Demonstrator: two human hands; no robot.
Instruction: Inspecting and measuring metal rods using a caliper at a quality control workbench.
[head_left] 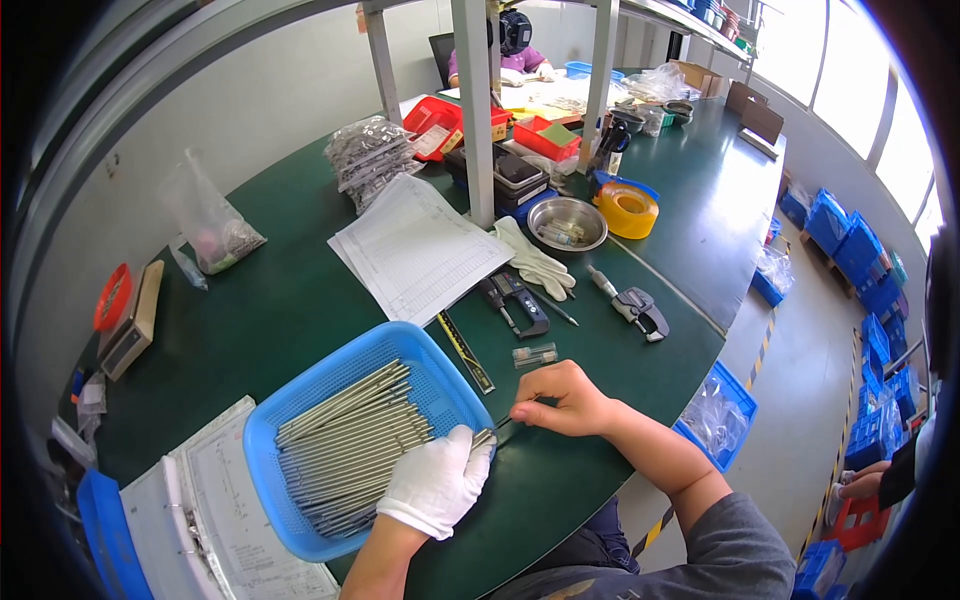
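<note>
My left hand [436, 484], in a white glove, is closed around a metal rod [484, 438] at the right side of a blue plastic basket [262, 480]. Many similar slim metal rods [345, 460] lie side by side inside that basket. My bare right hand [566, 398] pinches a thin dark pin [504, 420] between thumb and forefinger. The pin points at the end of the held rod; whether it enters the rod is too small to tell. Just beyond the right hand lie small clear tubes [535, 355].
Two micrometers [640, 311], a ruler [466, 352], a white glove [533, 262], paper sheets [420, 250] and a steel bowl [567, 225] lie beyond the basket. An open binder [240, 500] sits under its left side. A shelf post [473, 120] rises mid-table. Another person [515, 65] sits at the far end.
</note>
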